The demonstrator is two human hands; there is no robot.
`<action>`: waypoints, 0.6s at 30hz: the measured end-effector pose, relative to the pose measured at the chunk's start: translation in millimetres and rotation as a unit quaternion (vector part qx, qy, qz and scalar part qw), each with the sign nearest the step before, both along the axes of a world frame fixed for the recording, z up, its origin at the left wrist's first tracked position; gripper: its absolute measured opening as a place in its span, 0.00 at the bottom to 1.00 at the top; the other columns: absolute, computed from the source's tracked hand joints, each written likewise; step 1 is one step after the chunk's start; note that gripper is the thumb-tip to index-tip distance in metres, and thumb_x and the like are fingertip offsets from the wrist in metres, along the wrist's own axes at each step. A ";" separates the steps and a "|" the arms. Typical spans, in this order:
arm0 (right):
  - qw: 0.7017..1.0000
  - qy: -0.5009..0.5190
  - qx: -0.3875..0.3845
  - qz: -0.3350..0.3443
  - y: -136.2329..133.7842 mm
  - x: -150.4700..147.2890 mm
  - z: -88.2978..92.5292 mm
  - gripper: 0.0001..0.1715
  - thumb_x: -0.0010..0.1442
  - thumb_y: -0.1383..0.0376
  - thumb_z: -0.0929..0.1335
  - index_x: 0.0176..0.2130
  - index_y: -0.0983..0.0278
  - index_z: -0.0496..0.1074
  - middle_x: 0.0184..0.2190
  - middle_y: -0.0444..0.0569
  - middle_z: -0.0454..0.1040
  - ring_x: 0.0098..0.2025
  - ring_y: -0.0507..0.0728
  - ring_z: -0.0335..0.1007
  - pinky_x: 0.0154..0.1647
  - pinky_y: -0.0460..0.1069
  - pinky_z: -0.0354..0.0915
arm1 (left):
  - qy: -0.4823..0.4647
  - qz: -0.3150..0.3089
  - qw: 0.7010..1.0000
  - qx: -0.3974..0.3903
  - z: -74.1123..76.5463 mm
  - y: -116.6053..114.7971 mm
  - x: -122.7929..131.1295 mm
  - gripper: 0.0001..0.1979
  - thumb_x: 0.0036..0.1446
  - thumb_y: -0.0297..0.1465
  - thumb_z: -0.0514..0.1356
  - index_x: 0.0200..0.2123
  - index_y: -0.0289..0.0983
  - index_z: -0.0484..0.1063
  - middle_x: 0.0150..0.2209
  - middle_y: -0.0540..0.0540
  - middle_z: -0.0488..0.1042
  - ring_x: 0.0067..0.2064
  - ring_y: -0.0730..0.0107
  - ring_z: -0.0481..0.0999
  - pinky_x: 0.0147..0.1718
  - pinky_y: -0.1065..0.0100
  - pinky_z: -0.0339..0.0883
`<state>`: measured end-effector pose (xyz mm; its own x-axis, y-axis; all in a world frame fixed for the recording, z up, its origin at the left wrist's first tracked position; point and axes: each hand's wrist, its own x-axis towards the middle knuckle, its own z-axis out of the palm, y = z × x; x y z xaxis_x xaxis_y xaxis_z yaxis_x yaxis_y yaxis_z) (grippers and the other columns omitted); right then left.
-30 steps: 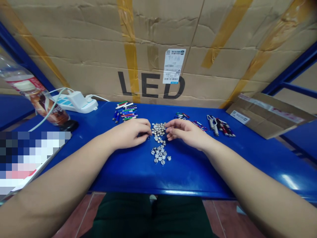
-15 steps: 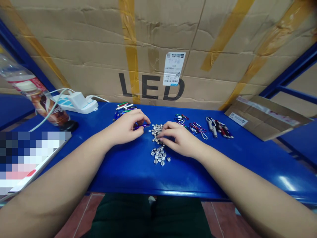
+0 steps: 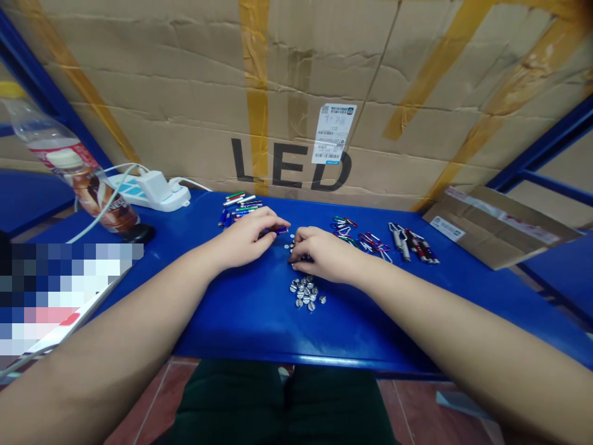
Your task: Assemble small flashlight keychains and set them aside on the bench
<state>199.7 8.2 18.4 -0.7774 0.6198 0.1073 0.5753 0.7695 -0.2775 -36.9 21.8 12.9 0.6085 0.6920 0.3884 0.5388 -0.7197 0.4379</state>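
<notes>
Your left hand (image 3: 244, 240) pinches a blue metal tube (image 3: 279, 231), your right hand (image 3: 324, 254) curls over scattered silver screw caps (image 3: 291, 246), its hold unclear, and a heap of caps (image 3: 306, 292) and a bunch of coloured tubes (image 3: 238, 207) lie loose on the blue workbench (image 3: 241, 327).

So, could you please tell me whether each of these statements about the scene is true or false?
1. The left hand holds a slim blue metal tube. True.
2. The right hand rests on the carabiners. False: it is at the small silver discs, and the carabiners lie beyond it.
3. The white power strip sits at the right end of the blue bench. False: it is at the left end.
4. The cardboard box behind the bench has "LED" printed on it. True.
</notes>
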 end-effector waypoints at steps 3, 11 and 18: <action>1.000 -0.006 -0.019 -0.002 0.7 -3.8 4.6 0.04 0.60 0.72 0.75 0.37 0.64 0.82 0.41 0.52 0.74 0.44 0.59 0.74 0.48 0.53 0.69 | -0.008 -0.004 1.000 -0.003 0.4 -0.2 -0.3 0.16 0.66 0.27 0.54 0.54 0.37 0.76 0.48 0.41 0.75 0.51 0.60 0.76 0.54 0.54 0.73; 0.962 0.217 -0.139 -0.087 -6.1 28.5 2.7 0.07 0.61 0.65 0.72 0.32 0.63 0.72 0.31 0.47 0.79 0.34 0.55 0.75 0.38 0.51 0.69 | -0.062 -0.029 0.995 -0.068 -2.1 -7.6 8.4 0.15 0.64 0.28 0.59 0.52 0.36 0.77 0.50 0.41 0.79 0.50 0.61 0.80 0.54 0.56 0.74; 0.891 0.336 -0.282 -0.114 -6.6 39.5 -10.6 0.15 0.52 0.60 0.78 0.28 0.63 0.72 0.34 0.50 0.81 0.36 0.56 0.77 0.43 0.53 0.72 | -0.070 -0.071 0.984 -0.147 -6.4 -16.9 21.1 0.17 0.63 0.29 0.61 0.54 0.37 0.77 0.48 0.43 0.82 0.47 0.62 0.82 0.50 0.60 0.76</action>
